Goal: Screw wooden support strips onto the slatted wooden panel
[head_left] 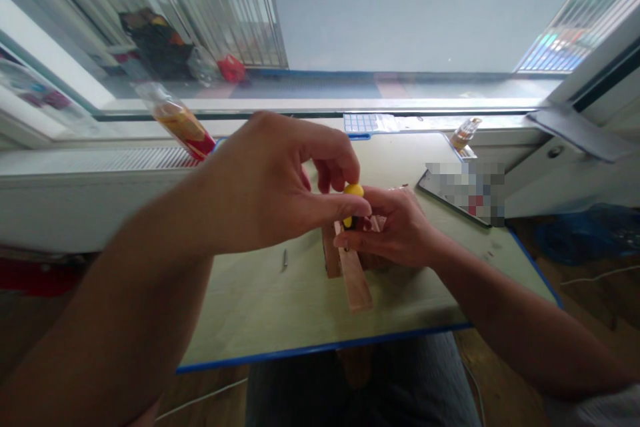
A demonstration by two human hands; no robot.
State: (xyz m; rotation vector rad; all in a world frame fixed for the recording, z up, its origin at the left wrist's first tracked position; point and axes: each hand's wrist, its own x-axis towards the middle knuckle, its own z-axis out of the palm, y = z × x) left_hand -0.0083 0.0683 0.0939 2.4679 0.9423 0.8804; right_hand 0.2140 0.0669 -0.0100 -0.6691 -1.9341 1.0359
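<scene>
My left hand (295, 180) reaches in from above, its thumb and fingers closed round the yellow handle of a short screwdriver (354, 191). The tool stands upright over a narrow wooden strip (357, 283), and its tip is hidden. Close against its lower part, my right hand (400, 227) has its thumb and fingers bent in a pinch over the strip; what exactly they grip is hidden. Beneath the strip lies a brown wooden piece (331, 260), mostly covered by my right hand. A small metal screw or bit (285, 258) rests on the table to the left.
The pale table (240, 307) has a blue edge. A tablet-like flat device (455, 197), partly blurred out, lies at the right. A bottle (183, 123) stands at the back left, and a small clear container (465, 133) at the back right, by the window.
</scene>
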